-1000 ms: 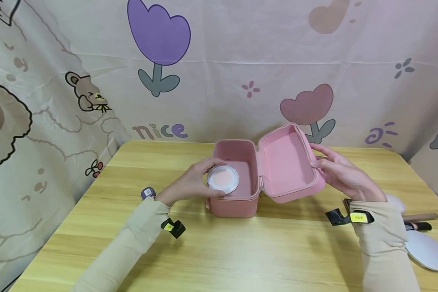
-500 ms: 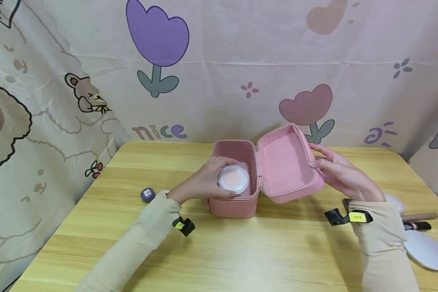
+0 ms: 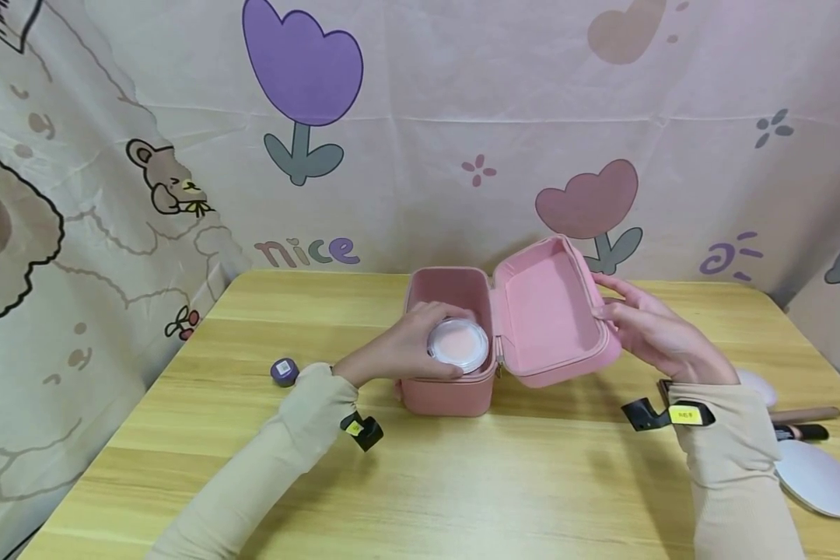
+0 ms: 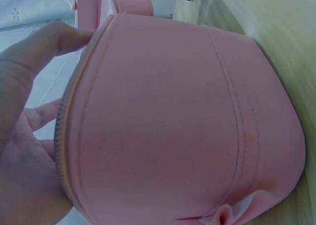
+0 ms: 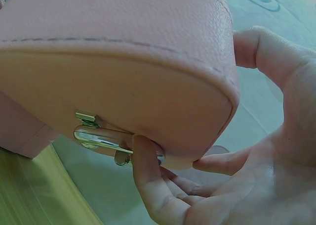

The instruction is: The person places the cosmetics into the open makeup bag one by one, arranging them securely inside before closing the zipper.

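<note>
A pink cosmetic case [image 3: 448, 398] stands on the wooden table with its lid [image 3: 553, 311] swung out to the right. Held between the thumb and fingers of my left hand [image 3: 406, 344] is a round, clear-rimmed compact [image 3: 458, 344] with a pale pink centre, over the case's opening. The left wrist view is mostly filled by the case's side wall [image 4: 163, 116], which hides the compact. My right hand [image 3: 661, 336] grips the lid's outer edge. Seen from the right wrist, its thumb and fingers pinch the lid, with a fingertip by the shiny metal-fitted handle [image 5: 103, 137].
A small purple jar [image 3: 284, 372] sits left of the case. Near the right edge lie a pale oval disc [image 3: 819, 478], a black-ended tube [image 3: 803, 433] and a brown stick [image 3: 808, 416]. A printed curtain [image 3: 420, 155] hangs behind the table.
My left hand has carried the compact rightward, from the case's left rim to over its opening near the hinge side. The right hand and lid have stayed about where they were.
</note>
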`<state>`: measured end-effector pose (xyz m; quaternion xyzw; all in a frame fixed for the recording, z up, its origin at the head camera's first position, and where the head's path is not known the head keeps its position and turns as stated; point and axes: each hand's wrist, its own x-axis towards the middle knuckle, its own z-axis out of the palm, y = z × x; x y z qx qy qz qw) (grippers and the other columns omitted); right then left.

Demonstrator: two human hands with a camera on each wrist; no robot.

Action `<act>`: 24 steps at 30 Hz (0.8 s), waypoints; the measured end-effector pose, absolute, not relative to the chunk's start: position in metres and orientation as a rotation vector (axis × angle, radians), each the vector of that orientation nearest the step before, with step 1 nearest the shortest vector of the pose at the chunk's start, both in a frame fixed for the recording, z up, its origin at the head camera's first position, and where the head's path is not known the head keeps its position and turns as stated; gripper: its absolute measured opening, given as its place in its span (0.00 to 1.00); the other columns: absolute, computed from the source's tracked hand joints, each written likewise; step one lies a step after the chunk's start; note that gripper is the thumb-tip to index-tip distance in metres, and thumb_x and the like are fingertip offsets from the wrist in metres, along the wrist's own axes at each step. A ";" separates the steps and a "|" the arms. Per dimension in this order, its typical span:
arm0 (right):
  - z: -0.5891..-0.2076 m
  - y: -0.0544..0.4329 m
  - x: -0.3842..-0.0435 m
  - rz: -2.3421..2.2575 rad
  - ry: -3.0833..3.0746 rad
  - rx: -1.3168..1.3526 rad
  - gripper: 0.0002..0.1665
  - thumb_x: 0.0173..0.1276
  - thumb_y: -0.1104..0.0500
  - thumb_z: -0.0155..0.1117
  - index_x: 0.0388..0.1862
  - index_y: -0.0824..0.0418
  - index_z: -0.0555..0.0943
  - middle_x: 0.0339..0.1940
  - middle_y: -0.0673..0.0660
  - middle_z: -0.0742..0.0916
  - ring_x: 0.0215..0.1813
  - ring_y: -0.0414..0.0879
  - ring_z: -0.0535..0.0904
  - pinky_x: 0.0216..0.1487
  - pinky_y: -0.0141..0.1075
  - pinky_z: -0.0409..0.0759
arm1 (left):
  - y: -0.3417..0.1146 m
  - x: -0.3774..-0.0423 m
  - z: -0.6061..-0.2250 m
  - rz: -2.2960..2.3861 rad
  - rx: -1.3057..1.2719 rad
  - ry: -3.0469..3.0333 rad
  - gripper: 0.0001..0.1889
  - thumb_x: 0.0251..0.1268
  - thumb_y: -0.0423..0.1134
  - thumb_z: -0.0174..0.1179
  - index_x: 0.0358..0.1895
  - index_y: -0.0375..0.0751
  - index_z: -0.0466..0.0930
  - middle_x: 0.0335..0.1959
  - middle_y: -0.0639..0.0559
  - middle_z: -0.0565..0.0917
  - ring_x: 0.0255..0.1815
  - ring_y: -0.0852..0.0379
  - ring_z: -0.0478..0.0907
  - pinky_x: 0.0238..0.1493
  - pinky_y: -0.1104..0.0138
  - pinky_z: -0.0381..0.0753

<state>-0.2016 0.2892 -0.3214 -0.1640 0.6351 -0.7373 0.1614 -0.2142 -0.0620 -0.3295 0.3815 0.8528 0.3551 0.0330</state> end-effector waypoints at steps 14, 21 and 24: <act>-0.321 0.288 -0.201 -2.141 1.772 -0.432 0.28 0.70 0.71 0.48 0.66 0.54 0.59 0.52 0.55 0.79 0.50 0.46 0.78 0.47 0.38 0.80 | -0.060 -0.212 -0.327 1.072 1.181 2.602 0.35 0.44 0.43 0.74 0.61 0.41 0.73 0.56 0.48 0.75 0.57 0.52 0.65 0.53 0.58 0.72; -0.321 0.288 -0.201 -2.134 1.774 -0.454 0.28 0.70 0.71 0.47 0.65 0.53 0.60 0.52 0.55 0.80 0.49 0.46 0.78 0.46 0.38 0.80 | -0.060 -0.213 -0.327 1.041 1.138 2.613 0.38 0.49 0.45 0.72 0.66 0.41 0.69 0.63 0.45 0.71 0.65 0.49 0.61 0.61 0.51 0.68; -0.321 0.288 -0.201 -2.127 1.783 -0.462 0.28 0.70 0.71 0.47 0.66 0.53 0.60 0.52 0.55 0.79 0.49 0.46 0.78 0.47 0.38 0.80 | -0.063 -0.214 -0.326 1.064 1.144 2.567 0.38 0.64 0.56 0.58 0.72 0.38 0.61 0.71 0.40 0.62 0.73 0.43 0.51 0.67 0.42 0.56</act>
